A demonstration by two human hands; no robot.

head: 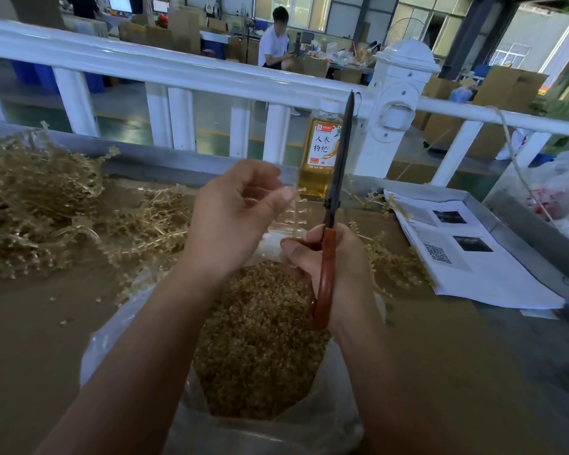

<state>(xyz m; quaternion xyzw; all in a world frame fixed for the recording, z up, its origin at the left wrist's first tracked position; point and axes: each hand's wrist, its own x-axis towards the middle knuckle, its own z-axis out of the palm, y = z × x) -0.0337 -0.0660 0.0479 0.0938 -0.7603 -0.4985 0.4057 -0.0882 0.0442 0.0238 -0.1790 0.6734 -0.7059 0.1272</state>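
At centre, we are pinching the sprue (297,218) taut with our left hand (234,218), our right hand (335,274) curling round closed scissors (337,178) pointing to 12 o'clock, holding it above the bag (128,330) at 6 o'clock so trimmings are landing inside.

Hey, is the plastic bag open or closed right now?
Open. The bag has its mouth spread wide, and the small tan pieces inside show from above.
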